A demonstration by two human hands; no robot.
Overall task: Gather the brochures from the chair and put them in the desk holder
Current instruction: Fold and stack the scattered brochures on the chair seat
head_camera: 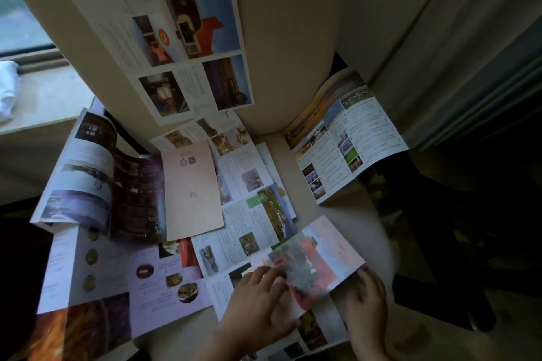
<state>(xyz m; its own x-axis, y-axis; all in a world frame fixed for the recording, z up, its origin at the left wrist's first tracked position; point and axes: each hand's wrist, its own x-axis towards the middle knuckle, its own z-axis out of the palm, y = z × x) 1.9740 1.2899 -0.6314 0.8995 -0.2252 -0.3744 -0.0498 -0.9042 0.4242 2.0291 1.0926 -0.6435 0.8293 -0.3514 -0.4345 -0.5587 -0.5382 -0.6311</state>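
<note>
Several unfolded brochures cover a beige chair (293, 38). A long white one (187, 47) leans up the backrest. A pink one (192, 190) and a dark purple one (96, 179) lie on the seat's left, and a scenic one (346, 141) drapes over the right armrest. At the seat's front a blurred pink and red brochure (316, 261) is lifted off the pile. My left hand (258, 302) pinches its left edge and my right hand (366, 299) grips its right edge. No desk holder is in view.
A window sill (44, 97) with a white cloth (7, 91) lies to the left. Grey curtains (469, 67) hang on the right. A dark floor surrounds the chair at the right and lower left.
</note>
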